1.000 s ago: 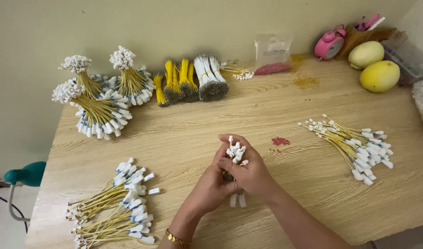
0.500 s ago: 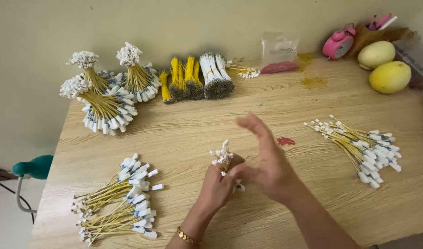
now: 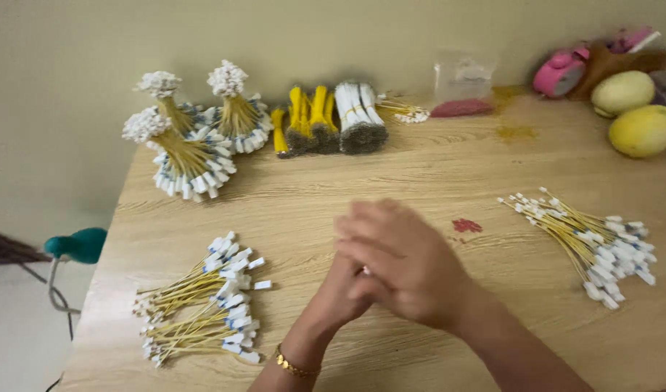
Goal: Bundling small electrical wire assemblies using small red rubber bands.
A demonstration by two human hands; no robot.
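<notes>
Head view: a wooden table (image 3: 434, 174) seen from above, with the person's two hands joined at its middle.
Far left, back: three tied bundles of yellow wires (image 3: 191, 149) stand fanned out, white connector ends up and white tags splayed at the base; by their look these are finished.
Left, front: a loose pile of tagged yellow wires (image 3: 202, 305) lies flat near the table's edge, just beside the left forearm.
Back centre: short yellow bundles (image 3: 307, 120) and a white-and-grey bundle (image 3: 358, 116) lie side by side near the wall.
Left hand (image 3: 344, 294): lies under the right, fingers curled; I cannot tell what it grips, since the right covers it.
Right hand (image 3: 402, 258): lies flat over the left, fingers together and stretched out; whether any wires sit between the hands is hidden.
Right: another loose pile of yellow wires with white ends (image 3: 594, 236) lies well apart from the hands.
Far right, back: a clear plastic bag (image 3: 463, 76), a pink object (image 3: 561, 69) and two yellow-green fruits (image 3: 634, 112).
Progress: judging by the piles, several bundles are made up and two loose heaps remain unbundled.
</notes>
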